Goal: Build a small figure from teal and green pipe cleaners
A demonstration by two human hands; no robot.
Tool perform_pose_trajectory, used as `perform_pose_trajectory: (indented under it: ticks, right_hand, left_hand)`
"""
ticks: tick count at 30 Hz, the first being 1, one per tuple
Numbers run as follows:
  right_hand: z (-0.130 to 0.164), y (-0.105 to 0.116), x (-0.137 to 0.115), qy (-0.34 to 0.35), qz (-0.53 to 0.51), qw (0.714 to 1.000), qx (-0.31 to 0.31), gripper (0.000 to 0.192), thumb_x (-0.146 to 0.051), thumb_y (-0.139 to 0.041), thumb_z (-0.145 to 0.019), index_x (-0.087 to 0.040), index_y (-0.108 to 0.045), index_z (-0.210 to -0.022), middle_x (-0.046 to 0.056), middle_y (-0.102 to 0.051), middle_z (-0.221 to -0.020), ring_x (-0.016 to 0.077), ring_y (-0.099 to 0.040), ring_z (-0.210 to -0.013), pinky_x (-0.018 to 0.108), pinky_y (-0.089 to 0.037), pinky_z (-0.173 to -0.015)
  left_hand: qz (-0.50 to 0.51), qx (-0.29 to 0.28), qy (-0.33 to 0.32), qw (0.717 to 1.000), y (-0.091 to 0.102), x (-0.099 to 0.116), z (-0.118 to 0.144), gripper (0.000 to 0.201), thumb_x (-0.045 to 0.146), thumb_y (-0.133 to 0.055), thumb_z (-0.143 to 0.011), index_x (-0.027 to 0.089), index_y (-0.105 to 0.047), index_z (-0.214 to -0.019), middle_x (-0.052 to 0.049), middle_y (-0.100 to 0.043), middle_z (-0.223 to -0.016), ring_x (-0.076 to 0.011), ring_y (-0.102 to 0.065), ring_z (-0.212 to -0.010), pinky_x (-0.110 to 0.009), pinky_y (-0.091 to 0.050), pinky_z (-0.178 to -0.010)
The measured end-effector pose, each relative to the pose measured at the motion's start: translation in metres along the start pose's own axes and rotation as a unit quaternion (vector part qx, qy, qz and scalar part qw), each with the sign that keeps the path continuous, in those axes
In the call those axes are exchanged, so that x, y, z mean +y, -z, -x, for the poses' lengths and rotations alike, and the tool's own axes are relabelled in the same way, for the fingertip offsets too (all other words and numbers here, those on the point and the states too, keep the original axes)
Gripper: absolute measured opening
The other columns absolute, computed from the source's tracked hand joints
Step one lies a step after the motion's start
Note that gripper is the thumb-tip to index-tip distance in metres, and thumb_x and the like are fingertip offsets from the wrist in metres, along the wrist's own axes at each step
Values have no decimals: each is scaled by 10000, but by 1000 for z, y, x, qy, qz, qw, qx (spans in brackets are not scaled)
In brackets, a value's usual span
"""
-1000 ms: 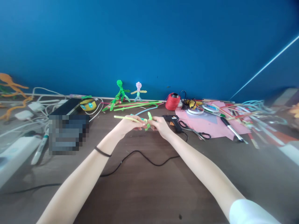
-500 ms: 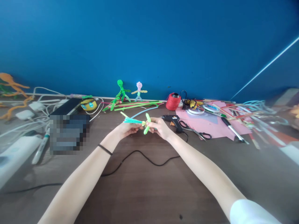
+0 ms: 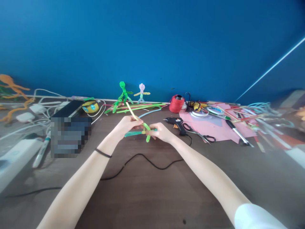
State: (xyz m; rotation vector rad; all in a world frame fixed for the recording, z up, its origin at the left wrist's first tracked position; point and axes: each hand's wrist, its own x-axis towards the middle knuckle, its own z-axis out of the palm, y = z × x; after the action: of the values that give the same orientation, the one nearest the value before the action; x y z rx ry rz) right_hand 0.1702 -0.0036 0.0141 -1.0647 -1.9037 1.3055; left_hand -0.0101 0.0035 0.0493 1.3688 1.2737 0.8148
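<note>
Both my hands meet above the brown table (image 3: 152, 190), holding pipe cleaners. My left hand (image 3: 127, 123) grips a yellow-green pipe cleaner (image 3: 133, 112) whose free end slants up and to the left. My right hand (image 3: 160, 132) pinches the joint where that stem crosses a teal pipe cleaner (image 3: 133, 134) lying roughly level. A short bright green piece (image 3: 148, 138) hangs down at the joint. A black band sits on my left wrist.
A black glue gun (image 3: 175, 121) with its cord (image 3: 143, 159), scissors (image 3: 200, 135) and a red thread spool (image 3: 176, 103) lie right of my hands. Two pipe-cleaner figures (image 3: 122, 93) stand at the blue wall with loose stems. Cables and chargers (image 3: 30, 111) crowd the left; pink paper (image 3: 214, 127) the right.
My left hand has swung the yellow-green stem's free end from pointing left to slanting up toward the wall. The teal stem has dropped lower. My right hand stays pinched at the joint.
</note>
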Motion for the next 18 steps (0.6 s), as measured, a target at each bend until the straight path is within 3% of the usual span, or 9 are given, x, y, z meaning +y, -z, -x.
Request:
perform_pose_trajectory:
  ticks: [9, 12, 18]
  right_hand:
    - [-6, 0, 19, -18, -36, 997, 64, 193, -307, -577, -709, -127, -594, -644, -54, -458, -392, 70, -400, -403, 211, -310, -478]
    - [-8, 0, 22, -21, -48, 995, 87, 234, -316, -577, -699, -137, -528, -557, -46, -456, -395, 65, -397, -401, 206, -291, -459]
    - [-8, 2, 16, -34, -105, 981, 158, 233, -300, -564, -672, -153, -468, -519, -47, -440, -400, 66, -386, -405, 207, -282, -442]
  left_hand:
    - [-73, 51, -108, 990, -14, 3, 7, 121, 269, -608, -673, 151, -599, -646, -42, -688, -708, -145, -599, -658, -261, -450, -637]
    - [-49, 12, -92, 994, -21, 5, 11, 141, 269, -640, -661, 141, -599, -618, -51, -689, -702, -137, -591, -632, -260, -455, -628]
    - [129, -109, 11, 986, -28, -7, 5, 129, 239, -686, -646, 136, -609, -661, -64, -703, -701, -112, -598, -598, -247, -470, -630]
